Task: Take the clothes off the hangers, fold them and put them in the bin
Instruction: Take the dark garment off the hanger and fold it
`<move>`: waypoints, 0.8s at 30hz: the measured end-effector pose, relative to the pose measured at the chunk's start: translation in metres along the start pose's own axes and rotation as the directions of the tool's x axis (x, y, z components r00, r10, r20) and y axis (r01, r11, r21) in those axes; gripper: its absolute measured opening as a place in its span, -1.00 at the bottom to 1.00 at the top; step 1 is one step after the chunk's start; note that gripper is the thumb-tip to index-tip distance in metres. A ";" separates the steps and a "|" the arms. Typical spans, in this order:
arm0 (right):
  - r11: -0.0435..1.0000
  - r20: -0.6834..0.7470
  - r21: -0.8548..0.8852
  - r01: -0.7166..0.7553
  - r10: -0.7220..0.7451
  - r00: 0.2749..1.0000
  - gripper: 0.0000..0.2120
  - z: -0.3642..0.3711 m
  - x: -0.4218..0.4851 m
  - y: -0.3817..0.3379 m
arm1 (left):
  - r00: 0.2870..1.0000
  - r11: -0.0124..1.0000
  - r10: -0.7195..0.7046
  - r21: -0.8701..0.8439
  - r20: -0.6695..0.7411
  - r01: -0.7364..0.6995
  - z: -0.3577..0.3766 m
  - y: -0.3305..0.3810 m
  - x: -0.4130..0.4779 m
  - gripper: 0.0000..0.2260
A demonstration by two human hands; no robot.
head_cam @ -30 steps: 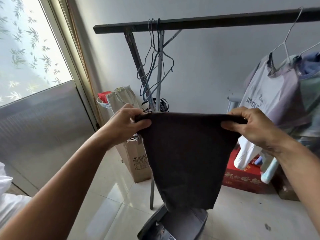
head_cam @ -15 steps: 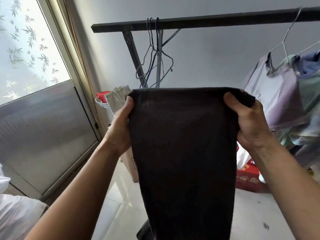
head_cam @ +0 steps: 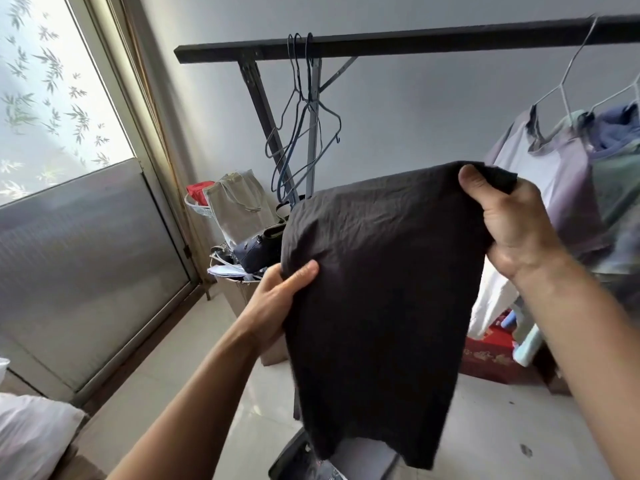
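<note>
Folding is in hand: the dark garment (head_cam: pixel 381 289) hangs off its hanger, with the right hand (head_cam: pixel 512 223) gripping its top corner and the left hand (head_cam: pixel 277 299) pinching its left edge lower down. Next probably comes 1 more fold, then lowering it into the bin (head_cam: pixel 367 460) beneath.

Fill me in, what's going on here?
A person is holding up a dark garment, off its hanger, with both hands. The right hand pinches its top corner up high, and the left hand grips the left edge lower down, so the cloth hangs at a slant, apparently mid-fold. A bin sits on the floor just below it. Empty hangers dangle from the rail, and more hung clothes wait at right.
</note>
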State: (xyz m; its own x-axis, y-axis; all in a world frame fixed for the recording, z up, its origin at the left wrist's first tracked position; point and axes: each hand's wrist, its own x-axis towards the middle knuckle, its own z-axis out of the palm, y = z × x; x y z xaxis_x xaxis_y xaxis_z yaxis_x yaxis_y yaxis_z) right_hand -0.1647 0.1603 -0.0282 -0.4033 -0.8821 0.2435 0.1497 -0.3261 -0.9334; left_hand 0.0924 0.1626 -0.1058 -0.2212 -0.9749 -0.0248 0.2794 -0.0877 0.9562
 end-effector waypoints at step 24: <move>0.904 0.287 0.038 -0.426 0.398 0.871 -0.56 -0.023 -0.051 0.071 | 0.992 0.997 -0.048 0.052 -0.120 0.055 -0.001 0.029 0.011 -0.86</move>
State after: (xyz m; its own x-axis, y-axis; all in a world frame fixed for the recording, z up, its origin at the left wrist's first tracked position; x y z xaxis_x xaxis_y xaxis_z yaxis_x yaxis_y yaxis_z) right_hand -0.1544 0.1896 -0.1129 -0.0327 -0.9960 -0.0837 0.3414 0.0676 -0.9375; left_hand 0.0992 0.1486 -0.0784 -0.1210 -0.9870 -0.1055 0.2175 -0.1300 0.9674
